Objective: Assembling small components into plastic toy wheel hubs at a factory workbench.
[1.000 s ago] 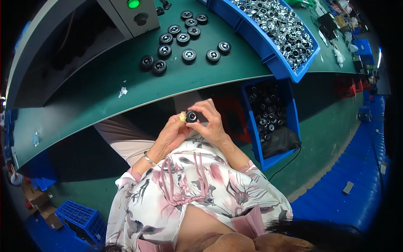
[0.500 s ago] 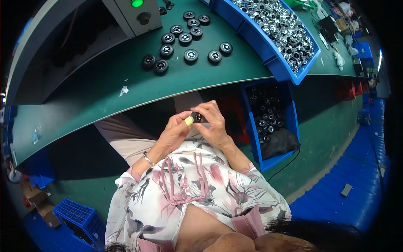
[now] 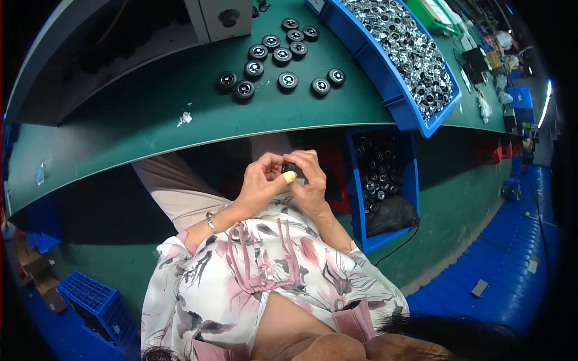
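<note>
Over my lap, a small black wheel (image 3: 288,166) sits between my two hands, partly hidden by the fingers. My left hand (image 3: 262,182), with a yellow wrap on its thumb and a bracelet at the wrist, pinches it from the left. My right hand (image 3: 310,182) closes on it from the right, fingers curled round the far side. On the green table (image 3: 150,129) ahead lie several black wheels (image 3: 288,80) with shiny centres. To the right, below the table edge, a blue bin (image 3: 412,174) holds more dark wheels and a black cloth or bag (image 3: 391,216).
A large blue tray (image 3: 394,114) full of shiny silver parts stands on the table's right side, jutting over its edge. A grey machine housing (image 3: 226,21) with a dark knob stands at the far left. A blue crate (image 3: 96,301) is on the floor at lower left.
The wheel has turned in my fingers and its shiny face shows less. My left thumb has moved right across it. The green light on the machine is out of view as the picture shifts.
</note>
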The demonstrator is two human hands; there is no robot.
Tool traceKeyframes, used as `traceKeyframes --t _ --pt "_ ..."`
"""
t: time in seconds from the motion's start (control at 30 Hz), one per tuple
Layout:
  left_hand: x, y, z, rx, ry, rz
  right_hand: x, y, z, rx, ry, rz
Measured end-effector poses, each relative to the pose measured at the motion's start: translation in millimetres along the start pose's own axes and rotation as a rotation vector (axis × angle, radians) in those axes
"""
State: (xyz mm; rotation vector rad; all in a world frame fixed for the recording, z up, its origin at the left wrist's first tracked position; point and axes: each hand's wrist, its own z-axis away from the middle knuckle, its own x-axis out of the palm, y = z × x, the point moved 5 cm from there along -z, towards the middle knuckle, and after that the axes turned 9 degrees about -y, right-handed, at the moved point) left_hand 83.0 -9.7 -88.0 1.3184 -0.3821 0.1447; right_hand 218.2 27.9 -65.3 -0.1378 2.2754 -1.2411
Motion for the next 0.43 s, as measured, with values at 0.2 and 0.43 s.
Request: traceKeyframes --t 0.2,0.43 --pt "2 19 -1 0.113 0.106 -0.491 3 5 6 0.094 0.055 -0.051" --pt "1 20 1 0.104 0.088 -0.422 3 3 7 0.082 0.028 -0.004"
